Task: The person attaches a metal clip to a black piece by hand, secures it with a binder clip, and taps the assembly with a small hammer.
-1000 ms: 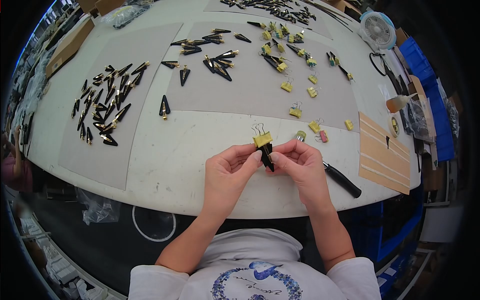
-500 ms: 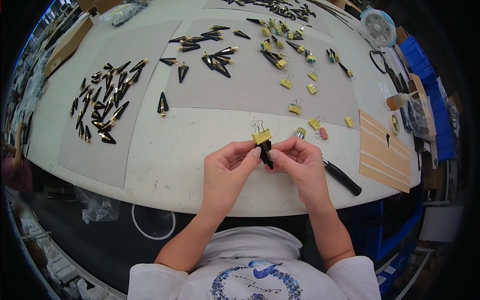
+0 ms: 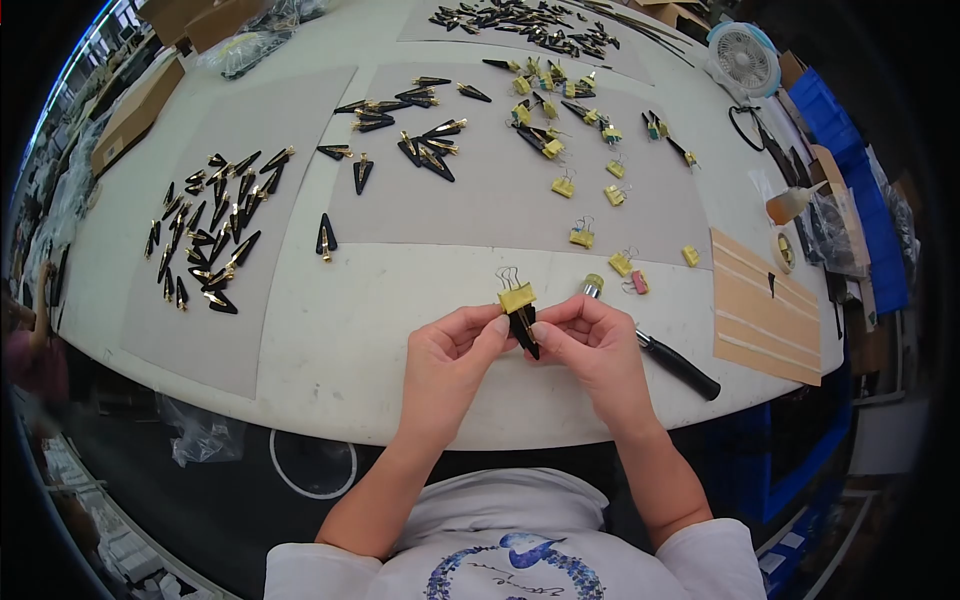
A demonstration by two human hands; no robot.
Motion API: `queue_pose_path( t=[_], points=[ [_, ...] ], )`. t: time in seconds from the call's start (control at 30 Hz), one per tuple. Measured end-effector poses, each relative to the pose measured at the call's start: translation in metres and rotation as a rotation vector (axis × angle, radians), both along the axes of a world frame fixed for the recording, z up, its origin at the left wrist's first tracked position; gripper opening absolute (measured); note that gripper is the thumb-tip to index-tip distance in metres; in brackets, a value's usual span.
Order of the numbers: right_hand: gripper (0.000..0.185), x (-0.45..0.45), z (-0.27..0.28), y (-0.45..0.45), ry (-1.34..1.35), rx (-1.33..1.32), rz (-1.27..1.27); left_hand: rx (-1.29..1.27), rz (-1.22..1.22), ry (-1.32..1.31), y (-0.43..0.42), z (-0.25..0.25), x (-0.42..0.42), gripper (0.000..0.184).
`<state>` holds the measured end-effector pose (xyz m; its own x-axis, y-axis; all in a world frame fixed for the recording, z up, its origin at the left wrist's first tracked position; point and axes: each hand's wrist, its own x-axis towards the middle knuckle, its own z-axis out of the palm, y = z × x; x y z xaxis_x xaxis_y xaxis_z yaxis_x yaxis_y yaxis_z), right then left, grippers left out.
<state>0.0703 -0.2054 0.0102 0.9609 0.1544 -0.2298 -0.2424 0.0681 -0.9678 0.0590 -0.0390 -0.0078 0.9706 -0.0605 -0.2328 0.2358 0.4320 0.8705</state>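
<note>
Between my two hands is a black pointed hair clip [image 3: 522, 328] with a gold metal part, its tip toward me. A yellow binder clip [image 3: 517, 296] is clamped on its wide end, wire handles pointing away. My left hand [image 3: 455, 350] pinches the hair clip's left side between thumb and fingers. My right hand [image 3: 585, 340] pinches it from the right, near the gold part. Just past my right hand lies a hammer [image 3: 680, 365] with a black grip, its shaft partly hidden by that hand. Beyond are loose yellow binder clips [image 3: 582, 237] and a pink one [image 3: 636, 282].
Many black and gold hair clips [image 3: 240, 210] lie on grey sheets at left, with more at the centre and far end. Binder-clipped pieces [image 3: 545, 140] cluster ahead. At right are a striped brown board [image 3: 765, 310], a tape roll [image 3: 786, 250], a glue bottle [image 3: 790, 205] and a fan [image 3: 745, 58].
The view has tilted slightly, so the table sits lower in it. Both hands keep their pinch on the hair clip with the yellow binder clip attached.
</note>
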Motion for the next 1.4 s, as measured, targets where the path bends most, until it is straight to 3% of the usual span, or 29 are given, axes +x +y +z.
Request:
queue_pose_path(
  t=[0.7,1.4],
  points=[
    [0.013,0.004,0.003,-0.007,0.004,0.066,0.009,0.124,-0.015,-0.220,-0.009,-0.013,-0.004,0.032],
    [0.016,-0.010,0.009,-0.002,0.018,0.154,-0.004,0.044,0.031,-0.141,-0.006,-0.005,-0.012,0.023]
  ],
)
